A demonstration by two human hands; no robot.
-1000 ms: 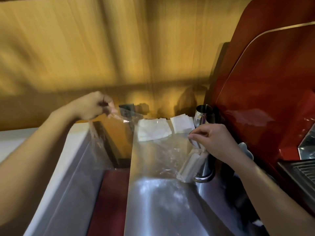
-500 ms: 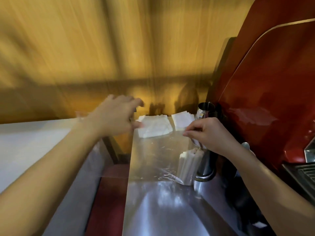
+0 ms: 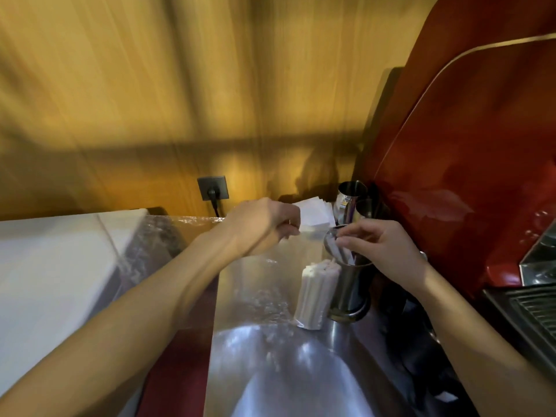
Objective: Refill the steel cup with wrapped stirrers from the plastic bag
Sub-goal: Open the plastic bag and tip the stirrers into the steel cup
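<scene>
One steel cup (image 3: 349, 284) stands upright on the steel tabletop (image 3: 270, 371), close to the red machine (image 3: 469, 176) on the right. A few wrapped stirrers (image 3: 341, 252) lean inside it. A bundle of wrapped stirrers (image 3: 314, 293) stands in the clear plastic bag (image 3: 255, 284), touching the cup's left side. Left hand (image 3: 264, 224) is closed, pinching the bag's upper edge above the bundle. Right hand (image 3: 382, 245) hovers over the cup's rim, fingertips pinched on the bag's edge or on a stirrer; which one cannot be told. White napkins (image 3: 313, 212) lie behind the hands. A second steel cup (image 3: 350, 195) stands beyond. A wall socket (image 3: 213, 188) sits on the wooden wall.
</scene>
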